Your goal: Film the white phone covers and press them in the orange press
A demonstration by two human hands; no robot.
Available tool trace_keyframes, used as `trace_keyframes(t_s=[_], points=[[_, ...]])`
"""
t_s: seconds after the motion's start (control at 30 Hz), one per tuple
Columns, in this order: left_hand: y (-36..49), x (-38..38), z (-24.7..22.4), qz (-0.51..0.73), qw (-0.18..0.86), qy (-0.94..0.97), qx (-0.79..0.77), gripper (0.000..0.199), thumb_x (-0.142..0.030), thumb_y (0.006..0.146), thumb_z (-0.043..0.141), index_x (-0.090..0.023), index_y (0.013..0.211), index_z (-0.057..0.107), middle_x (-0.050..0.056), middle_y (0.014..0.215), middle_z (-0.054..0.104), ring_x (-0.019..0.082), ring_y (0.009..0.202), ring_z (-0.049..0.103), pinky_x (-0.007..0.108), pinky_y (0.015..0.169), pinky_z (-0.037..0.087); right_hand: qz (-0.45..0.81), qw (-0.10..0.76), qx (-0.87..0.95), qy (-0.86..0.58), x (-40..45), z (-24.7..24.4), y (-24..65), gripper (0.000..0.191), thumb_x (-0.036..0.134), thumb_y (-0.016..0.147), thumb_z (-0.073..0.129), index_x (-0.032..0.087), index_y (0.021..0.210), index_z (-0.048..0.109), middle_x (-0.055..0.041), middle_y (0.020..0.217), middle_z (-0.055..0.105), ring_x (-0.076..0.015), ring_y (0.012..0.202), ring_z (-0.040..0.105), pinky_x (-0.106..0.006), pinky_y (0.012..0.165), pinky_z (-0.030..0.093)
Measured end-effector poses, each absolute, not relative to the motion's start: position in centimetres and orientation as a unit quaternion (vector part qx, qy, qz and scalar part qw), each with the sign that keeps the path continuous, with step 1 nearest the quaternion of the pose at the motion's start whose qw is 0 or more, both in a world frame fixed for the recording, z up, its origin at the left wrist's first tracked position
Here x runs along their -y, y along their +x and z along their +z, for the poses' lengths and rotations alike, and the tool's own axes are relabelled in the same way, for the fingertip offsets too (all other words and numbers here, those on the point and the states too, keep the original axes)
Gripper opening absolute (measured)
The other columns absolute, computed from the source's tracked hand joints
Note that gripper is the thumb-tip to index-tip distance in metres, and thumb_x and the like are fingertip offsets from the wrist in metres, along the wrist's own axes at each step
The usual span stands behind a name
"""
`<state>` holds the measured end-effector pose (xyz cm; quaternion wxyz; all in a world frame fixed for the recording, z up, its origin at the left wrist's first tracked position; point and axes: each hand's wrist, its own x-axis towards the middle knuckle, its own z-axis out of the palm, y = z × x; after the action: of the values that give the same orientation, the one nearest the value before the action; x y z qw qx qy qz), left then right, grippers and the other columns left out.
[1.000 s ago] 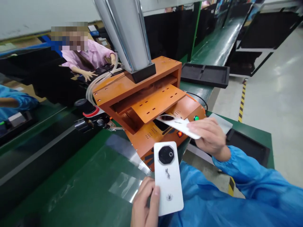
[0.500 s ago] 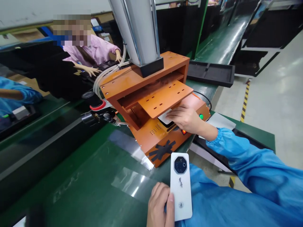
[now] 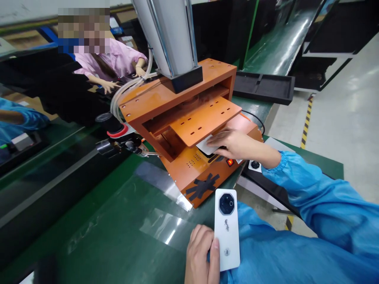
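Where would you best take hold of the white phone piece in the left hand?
Probably by its two long edges near the top, coming from above: the white phone piece is flat and narrow, its top end stands free, and the left hand covers the lower left edge.

Three white phones (image 3: 226,230), one orange press (image 3: 204,118), one lit red switch (image 3: 230,162)

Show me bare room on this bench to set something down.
The green benchtop looks free between the grey strip and the clear film, though more film may lie there. Crowded: under the orange plate, where the right hand touches a white panel. The left hand holds a phone panel in front.
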<state>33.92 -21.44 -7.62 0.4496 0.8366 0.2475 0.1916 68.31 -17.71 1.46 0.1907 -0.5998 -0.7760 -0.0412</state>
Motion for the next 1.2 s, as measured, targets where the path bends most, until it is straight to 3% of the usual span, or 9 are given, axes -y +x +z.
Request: trace_keyframes(t_s=[0.1,0.2,0.3,0.4,0.73,0.87,1.0,1.1,1.2], points=[[34.3,21.0,-7.1,0.192,0.384,0.873,-0.233,0.022,-0.019,0.099,0.040,-0.022,0.084,0.056,0.006,0.086,0.062,0.022,0.086,0.056,0.037,0.079,0.042,-0.031,0.168,0.786,-0.595,17.7,2.0,67.9,0.034,0.043,0.097,0.062,0.018,0.117,0.071,-0.0101,0.131,0.070,-0.0266,0.119,0.066,-0.046,0.104,0.046],[35.4,20.2,-6.5,0.209,0.252,0.924,-0.198,0.015,-0.014,0.093,0.048,-0.023,0.088,0.060,0.010,0.117,0.069,0.027,0.111,0.056,0.044,0.095,0.037,-0.071,0.208,0.782,-0.583,18.1,0.8,67.6,0.040,0.047,0.099,0.057,0.016,0.123,0.068,-0.0130,0.134,0.067,-0.0284,0.125,0.062,-0.050,0.110,0.040],[36.7,19.4,-6.4,0.228,0.154,0.945,-0.175,0.013,-0.014,0.090,0.051,-0.022,0.083,0.059,0.010,0.146,0.058,0.032,0.133,0.047,0.050,0.101,0.030,-0.148,0.349,0.682,-0.625,20.4,-1.9,67.7,0.040,0.040,0.102,0.050,0.017,0.133,0.059,-0.0145,0.136,0.063,-0.0279,0.129,0.057,-0.050,0.110,0.040],[37.8,18.9,-6.9,0.273,0.139,0.932,-0.193,0.017,-0.016,0.091,0.049,-0.022,0.078,0.058,0.007,0.152,0.055,0.031,0.140,0.044,0.050,0.104,0.027,-0.255,0.478,0.469,-0.697,24.2,-5.7,68.5,0.032,0.029,0.102,0.045,0.021,0.130,0.059,-0.0122,0.120,0.066,-0.0262,0.116,0.060,-0.047,0.101,0.047],[38.6,17.4,-7.8,0.281,0.032,0.941,-0.184,0.014,-0.020,0.090,0.054,-0.022,0.077,0.058,0.004,0.148,0.059,0.032,0.139,0.047,0.047,0.102,0.030,-0.267,0.328,0.472,-0.773,29.3,-11.8,71.8,0.047,0.010,0.096,0.042,0.028,0.133,0.064,-0.0093,0.107,0.065,-0.0239,0.098,0.059,-0.043,0.085,0.046],[38.5,19.4,-7.5,0.319,0.090,0.925,-0.186,0.012,-0.017,0.089,0.052,-0.022,0.080,0.059,0.009,0.120,0.073,0.031,0.121,0.057,0.046,0.095,0.033,-0.130,0.450,0.487,-0.737,31.8,-11.2,69.5,0.038,0.032,0.097,0.055,0.023,0.133,0.060,-0.0106,0.104,0.063,-0.0240,0.093,0.058,-0.042,0.083,0.049],[40.3,23.1,-8.5,0.318,0.208,0.913,-0.151,0.017,-0.013,0.091,0.047,-0.022,0.079,0.057,0.005,0.080,0.064,0.024,0.092,0.060,0.040,0.085,0.037,0.260,0.564,0.450,-0.642,36.0,-13.0,61.2,0.058,0.066,0.091,0.058,0.018,0.124,0.061,-0.0104,0.104,0.065,-0.0222,0.090,0.061,-0.037,0.078,0.053],[42.1,24.9,-9.1,0.272,0.237,0.925,-0.119,0.021,-0.017,0.095,0.045,-0.020,0.080,0.059,0.005,0.082,0.064,0.023,0.092,0.060,0.039,0.087,0.040,0.432,0.594,0.289,-0.614,38.2,-15.3,56.8,0.048,0.060,0.098,0.049,0.016,0.114,0.062,-0.0111,0.103,0.069,-0.0213,0.091,0.066,-0.036,0.081,0.055],[42.1,24.9,-9.3,0.239,0.208,0.943,-0.099,0.029,-0.032,0.100,0.047,-0.018,0.117,0.065,0.010,0.104,0.069,0.026,0.103,0.062,0.041,0.091,0.044,0.327,0.523,0.220,-0.756,39.4,-17.6,59.6,0.049,0.060,0.097,0.048,0.018,0.120,0.059,-0.0103,0.100,0.073,-0.0224,0.084,0.070,-0.036,0.075,0.057]])
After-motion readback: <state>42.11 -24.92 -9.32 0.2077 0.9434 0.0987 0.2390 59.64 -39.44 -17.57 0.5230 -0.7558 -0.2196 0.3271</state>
